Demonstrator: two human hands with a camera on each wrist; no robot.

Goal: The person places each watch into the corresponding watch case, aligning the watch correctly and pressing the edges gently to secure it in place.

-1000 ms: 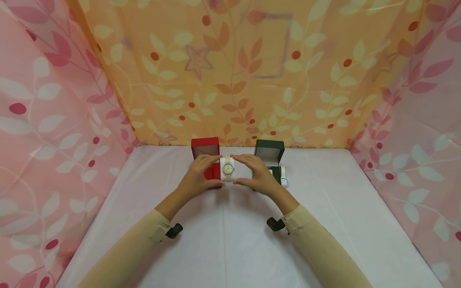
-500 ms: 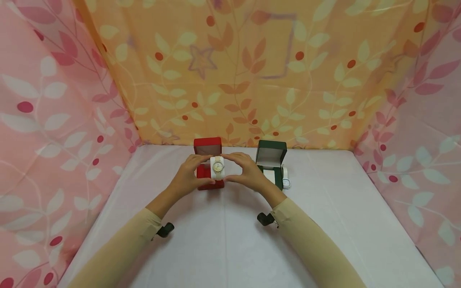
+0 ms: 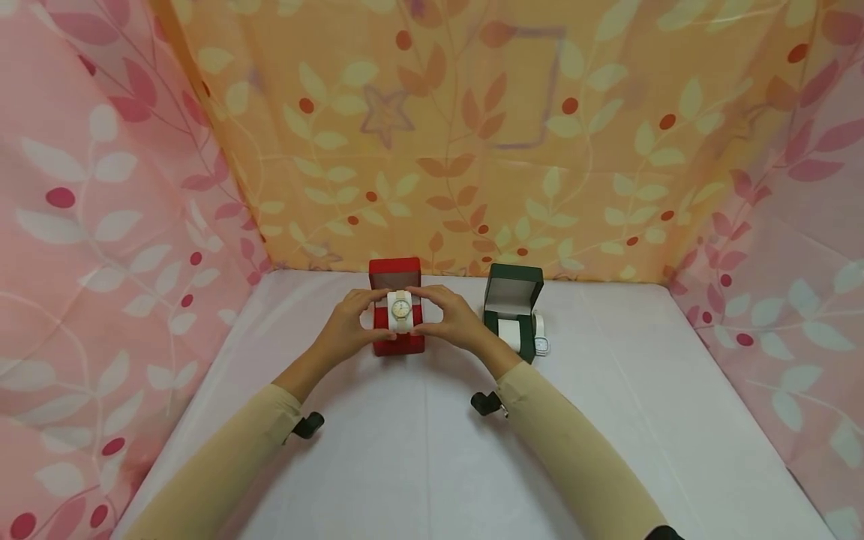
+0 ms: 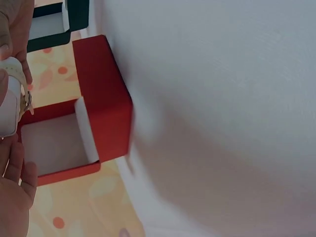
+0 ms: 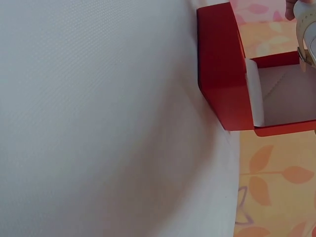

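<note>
- So, the pale-strapped watch (image 3: 401, 308) is wrapped round a white cushion (image 3: 391, 325), dial facing the person.
- Left hand (image 3: 341, 325) has its grip pinching one end of that cushion, thumb below and fingers above.
- Right hand (image 3: 454, 321) does the same on the other end, so both grips are holding it.
- All that sits right over the open red box (image 3: 400, 347); can't tell if it's touching.
- Off to the right, an open green box (image 3: 516, 272) holds another white pad (image 3: 509, 335).
- Just beside that, a white watch (image 3: 542, 345) lies on the table (image 3: 405, 457).
</note>
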